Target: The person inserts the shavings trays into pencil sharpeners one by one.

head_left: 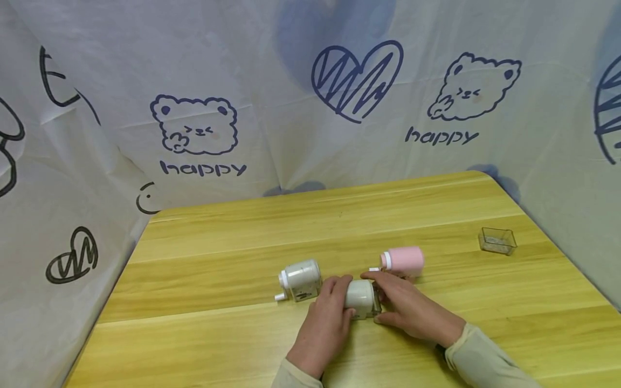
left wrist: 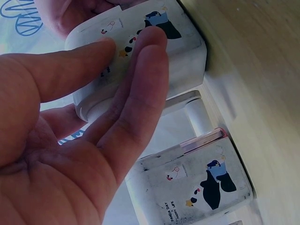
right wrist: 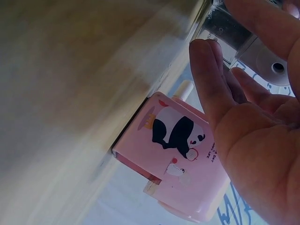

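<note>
Close to the table's front, my left hand (head_left: 324,318) grips a white crank pencil sharpener (head_left: 360,296), thumb and fingers on its sides. A panda print shows on this sharpener (left wrist: 185,70) in the left wrist view. My right hand (head_left: 412,308) is at its other end, with thumb and fingers around the see-through shavings drawer (right wrist: 227,29), below the pencil hole. Left of my hands stands a second white sharpener (head_left: 302,274) with its crank to the left. Just behind my right hand is a pink sharpener (head_left: 407,260), also panda-printed.
A small see-through drawer (head_left: 497,242) lies apart at the right side of the wooden table (head_left: 233,231). Pale cloth (head_left: 271,108) with bear and heart drawings hangs behind the table and along both sides.
</note>
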The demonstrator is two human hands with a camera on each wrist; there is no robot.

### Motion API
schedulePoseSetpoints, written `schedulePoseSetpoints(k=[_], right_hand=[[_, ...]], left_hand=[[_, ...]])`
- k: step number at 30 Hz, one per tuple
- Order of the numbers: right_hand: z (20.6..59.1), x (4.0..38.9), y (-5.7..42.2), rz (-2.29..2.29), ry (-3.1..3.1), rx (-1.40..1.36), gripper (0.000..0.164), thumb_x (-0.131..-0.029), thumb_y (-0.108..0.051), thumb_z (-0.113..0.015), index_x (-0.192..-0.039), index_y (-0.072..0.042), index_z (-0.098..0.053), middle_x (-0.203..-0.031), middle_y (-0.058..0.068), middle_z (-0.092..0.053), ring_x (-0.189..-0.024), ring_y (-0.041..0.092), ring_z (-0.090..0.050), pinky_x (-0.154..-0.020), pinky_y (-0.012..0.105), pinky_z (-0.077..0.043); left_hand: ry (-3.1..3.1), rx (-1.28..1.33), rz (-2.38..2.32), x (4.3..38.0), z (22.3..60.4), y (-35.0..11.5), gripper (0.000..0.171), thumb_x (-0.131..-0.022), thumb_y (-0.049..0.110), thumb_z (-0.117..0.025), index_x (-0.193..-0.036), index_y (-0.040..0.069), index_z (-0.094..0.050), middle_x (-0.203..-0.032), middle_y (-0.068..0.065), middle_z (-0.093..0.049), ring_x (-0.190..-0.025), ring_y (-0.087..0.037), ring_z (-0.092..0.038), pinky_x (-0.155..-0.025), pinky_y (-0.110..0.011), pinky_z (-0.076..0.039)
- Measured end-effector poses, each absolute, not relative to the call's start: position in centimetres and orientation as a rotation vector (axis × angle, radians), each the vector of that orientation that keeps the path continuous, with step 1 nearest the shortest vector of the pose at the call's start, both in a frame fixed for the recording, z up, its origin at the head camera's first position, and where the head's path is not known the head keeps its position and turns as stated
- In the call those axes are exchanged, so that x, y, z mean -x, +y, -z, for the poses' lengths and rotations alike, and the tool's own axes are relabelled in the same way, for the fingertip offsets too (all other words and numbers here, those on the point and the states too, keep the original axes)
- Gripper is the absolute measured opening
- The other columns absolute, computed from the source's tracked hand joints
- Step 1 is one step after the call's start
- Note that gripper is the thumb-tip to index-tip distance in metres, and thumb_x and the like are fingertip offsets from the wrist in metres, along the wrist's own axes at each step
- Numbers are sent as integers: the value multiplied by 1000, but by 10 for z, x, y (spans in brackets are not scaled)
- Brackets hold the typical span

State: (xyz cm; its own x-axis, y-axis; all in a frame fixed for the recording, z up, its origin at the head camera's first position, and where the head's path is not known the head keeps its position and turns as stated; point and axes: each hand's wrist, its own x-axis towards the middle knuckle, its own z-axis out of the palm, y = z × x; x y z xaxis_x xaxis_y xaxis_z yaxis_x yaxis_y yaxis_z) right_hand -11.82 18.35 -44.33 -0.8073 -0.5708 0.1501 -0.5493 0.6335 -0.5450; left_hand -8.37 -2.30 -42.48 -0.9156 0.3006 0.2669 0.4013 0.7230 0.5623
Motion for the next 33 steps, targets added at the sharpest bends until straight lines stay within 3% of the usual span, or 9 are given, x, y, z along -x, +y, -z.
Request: schedulePoseSetpoints(k=[14, 33], right_hand=[[443, 119, 181, 939, 2781, 981, 74, -78, -16, -78, -141, -10, -40, -132, 2, -52, -114, 17, -50, -96, 43, -42], [445, 119, 178, 968, 2797, 1061, 73, -77, -13, -77, -140, -9, -40, -132, -2, -51, -112, 14, -50, -94, 39, -44]], left_hand=[[-2777, 582, 959, 84, 425, -23, 51, -85, 8, -68, -133, 9, -49, -122, -12, -53, -89, -30, -63, -73, -39, -53], [-2783, 586, 963, 83, 424, -24, 50, -86, 9, -67, -133, 9, -49, -122, -12, -53, -91, -30, -62, -73, -39, -53]])
